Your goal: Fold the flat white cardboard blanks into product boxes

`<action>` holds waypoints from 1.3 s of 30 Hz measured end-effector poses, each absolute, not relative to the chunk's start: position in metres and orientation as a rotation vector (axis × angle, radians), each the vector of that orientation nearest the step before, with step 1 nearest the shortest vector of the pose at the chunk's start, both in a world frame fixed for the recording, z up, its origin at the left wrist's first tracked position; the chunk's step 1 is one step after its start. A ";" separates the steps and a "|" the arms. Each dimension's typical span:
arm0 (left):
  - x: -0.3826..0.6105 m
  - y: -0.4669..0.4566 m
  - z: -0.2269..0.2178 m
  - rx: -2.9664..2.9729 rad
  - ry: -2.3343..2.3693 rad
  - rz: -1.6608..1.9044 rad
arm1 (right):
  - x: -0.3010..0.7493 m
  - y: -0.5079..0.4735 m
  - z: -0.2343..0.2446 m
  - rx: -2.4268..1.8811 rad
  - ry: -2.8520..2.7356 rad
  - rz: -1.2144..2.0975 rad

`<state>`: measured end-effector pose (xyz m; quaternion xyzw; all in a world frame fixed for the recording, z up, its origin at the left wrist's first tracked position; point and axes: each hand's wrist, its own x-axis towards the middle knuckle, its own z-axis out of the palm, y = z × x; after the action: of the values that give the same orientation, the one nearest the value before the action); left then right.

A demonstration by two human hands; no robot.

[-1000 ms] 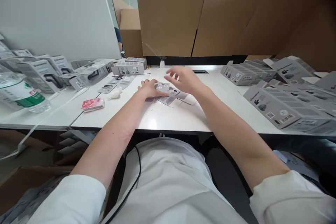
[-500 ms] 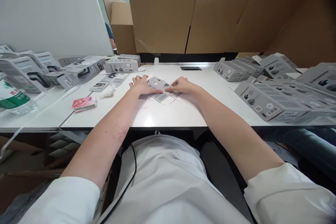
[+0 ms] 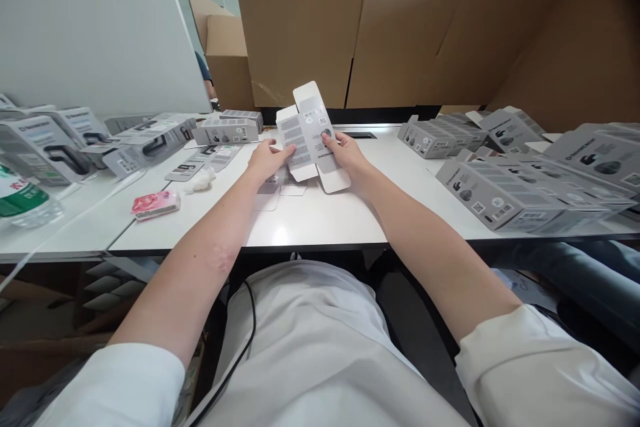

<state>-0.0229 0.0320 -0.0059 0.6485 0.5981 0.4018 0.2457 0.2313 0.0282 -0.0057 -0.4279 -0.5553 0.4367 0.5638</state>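
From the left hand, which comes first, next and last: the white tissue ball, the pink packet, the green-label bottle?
Measured from the left hand in the head view:
1. White tissue ball, just to its left on the table.
2. Pink packet, farther left and closer to the table's front edge.
3. Green-label bottle, at the far left edge of the picture.

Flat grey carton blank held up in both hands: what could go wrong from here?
1. The flat grey printed carton blank is pinched only at its edges by the left hand and right hand; it may slip or crease.
2. More flat blanks lie right beneath; they could get knocked across the white table.
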 end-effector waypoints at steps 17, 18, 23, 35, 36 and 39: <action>-0.018 0.041 -0.002 1.285 1.208 1.608 | 0.230 0.021 0.007 -1.029 -1.139 1.161; -0.020 0.042 -0.004 1.356 1.211 1.623 | 0.229 0.020 0.009 -1.021 -1.116 1.175; -0.026 0.044 -0.012 1.730 1.229 1.688 | 0.229 0.019 0.013 -1.000 -1.066 1.217; -0.023 0.041 -0.008 1.446 1.297 1.749 | 0.236 0.014 0.016 -0.983 -1.196 1.118; -0.021 0.042 -0.008 1.434 1.279 1.736 | 0.237 0.013 0.015 -1.003 -1.178 1.099; -0.015 0.040 -0.004 1.350 1.200 1.723 | 0.237 0.013 0.011 -1.057 -1.148 1.058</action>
<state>-0.0149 0.0399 -0.0036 0.5128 0.4560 0.6547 0.3170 0.2375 0.0134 0.0114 -0.4537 -0.4926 0.4540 0.5877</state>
